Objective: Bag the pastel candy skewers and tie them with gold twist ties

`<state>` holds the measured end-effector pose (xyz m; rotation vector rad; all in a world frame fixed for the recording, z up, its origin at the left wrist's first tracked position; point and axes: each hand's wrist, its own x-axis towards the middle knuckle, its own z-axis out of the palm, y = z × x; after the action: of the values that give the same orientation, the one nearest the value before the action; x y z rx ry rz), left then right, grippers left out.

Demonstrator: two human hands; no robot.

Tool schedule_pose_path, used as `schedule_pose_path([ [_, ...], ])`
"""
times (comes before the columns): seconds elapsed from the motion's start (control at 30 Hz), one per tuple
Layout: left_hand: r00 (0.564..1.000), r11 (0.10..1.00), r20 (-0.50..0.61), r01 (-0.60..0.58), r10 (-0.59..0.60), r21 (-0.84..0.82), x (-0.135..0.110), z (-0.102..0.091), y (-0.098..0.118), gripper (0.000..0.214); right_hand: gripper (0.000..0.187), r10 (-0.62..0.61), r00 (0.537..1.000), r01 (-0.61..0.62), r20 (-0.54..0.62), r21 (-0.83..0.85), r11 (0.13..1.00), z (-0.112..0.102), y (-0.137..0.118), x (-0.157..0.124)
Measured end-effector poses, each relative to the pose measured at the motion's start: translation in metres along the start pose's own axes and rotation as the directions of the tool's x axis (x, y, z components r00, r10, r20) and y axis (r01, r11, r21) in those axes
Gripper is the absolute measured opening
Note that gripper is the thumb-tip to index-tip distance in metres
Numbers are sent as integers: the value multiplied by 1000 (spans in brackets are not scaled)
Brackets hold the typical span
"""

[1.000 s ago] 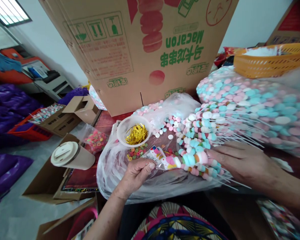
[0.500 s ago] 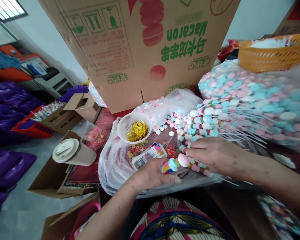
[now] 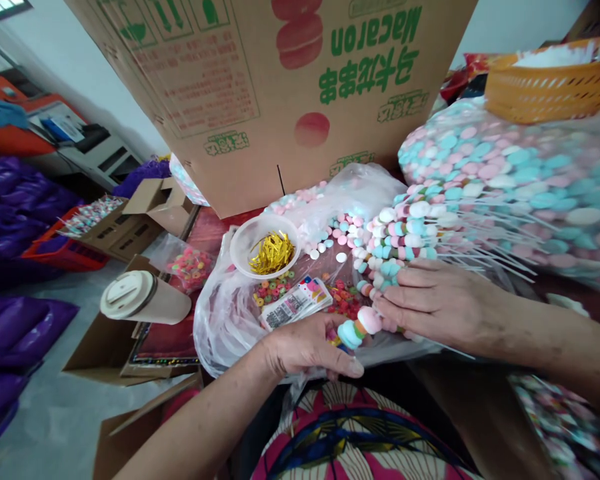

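Between two and three o'clock of the left hand [image 3: 313, 348], a candy skewer [image 3: 361, 327] is seen, its blue end set in the gap between thumb and fingers and its pink disc turned toward the right hand [image 3: 437, 303]. The left hand is partly open, the thumb stretched out apart from the fingers; how firmly the skewer is gripped cannot be told. Some coloured wrapping [image 3: 334, 336] is half hidden by the same fingers. From the right hand, the skewer is found between eight and nine o'clock, just beside the fingertips. That hand is laid palm down, fingers loosely bent over more skewers; whether any is grasped cannot be told. At its eleven o'clock, a skewer pile [image 3: 405, 235] is heaped, and at one o'clock a large bag of candies [image 3: 520, 170] is placed. On the left hand's eleven o'clock line, printed cards [image 3: 297, 303] are laid nearby, and farther along gold strips [image 3: 274, 253] are held in a bowl [image 3: 241, 245]. Ring candies [image 3: 344, 299] are scattered at its one o'clock. Toward nine to ten, a lidded cup [image 3: 165, 300] is set near the edge of the surface [image 3: 214, 228].
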<state>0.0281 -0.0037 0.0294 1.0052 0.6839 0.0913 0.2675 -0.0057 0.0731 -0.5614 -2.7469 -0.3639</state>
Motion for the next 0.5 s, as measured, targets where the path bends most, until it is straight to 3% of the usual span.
schedule_pose_path([
  [0.1, 982, 963, -143, -80, 120, 259, -1, 2, 9, 42, 20, 37, 999, -38, 28, 48, 998, 4, -7, -4],
  [0.2, 972, 851, -155, -73, 178, 520, -1, 7, 15, 41, 23, 59, 998, -60, 25, 47, 997, 5, -16, 0],
  [0.3, 968, 782, -165, -49, 192, 622, 7, 14, 8, 35, 22, 65, 997, -67, 37, 51, 996, 8, -23, 5],
  [0.43, 917, 663, -331, 105, 224, 741, 20, 16, -6, 28, 24, 77, 996, -81, 53, 77, 994, 19, -23, 6],
  [0.5, 907, 667, -341, 97, 247, 739, 18, 10, -4, 33, 23, 88, 994, -93, 59, 80, 992, 24, -18, 4],
])
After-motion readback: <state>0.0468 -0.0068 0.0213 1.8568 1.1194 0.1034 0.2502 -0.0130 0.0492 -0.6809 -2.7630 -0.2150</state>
